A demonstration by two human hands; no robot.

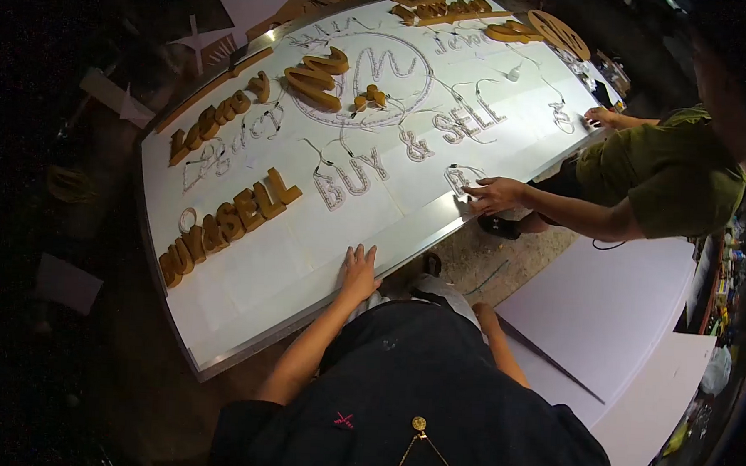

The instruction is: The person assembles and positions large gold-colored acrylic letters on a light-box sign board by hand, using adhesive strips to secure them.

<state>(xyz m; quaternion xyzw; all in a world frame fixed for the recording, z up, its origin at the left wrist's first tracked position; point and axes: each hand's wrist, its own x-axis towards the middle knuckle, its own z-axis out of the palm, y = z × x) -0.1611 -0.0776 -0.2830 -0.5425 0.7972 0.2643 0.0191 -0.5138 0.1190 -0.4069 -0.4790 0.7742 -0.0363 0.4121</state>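
My left hand [359, 276] lies flat on the near edge of a large white sign board [253, 307], its fingers stretched out and nothing held. Farther in on the board, strings of LED modules [350, 182] spell "BUY & SELL", with thin wires trailing from them. Gold channel letters [232, 218] reading "BUY & SELL" stand to the left of my hand. Low beside my body hangs my right hand [485, 316], close to a large white sheet [595, 301]; its fingers are too small and hidden to make out.
A co-worker in a green shirt [684, 167] leans over the board's right side, one hand [498, 194] by an LED letter [458, 179], the other [599, 118] farther back. More gold letters [220, 122] and a large gold script piece [317, 79] rest on the board. Cluttered shelves [727, 273] line the right.
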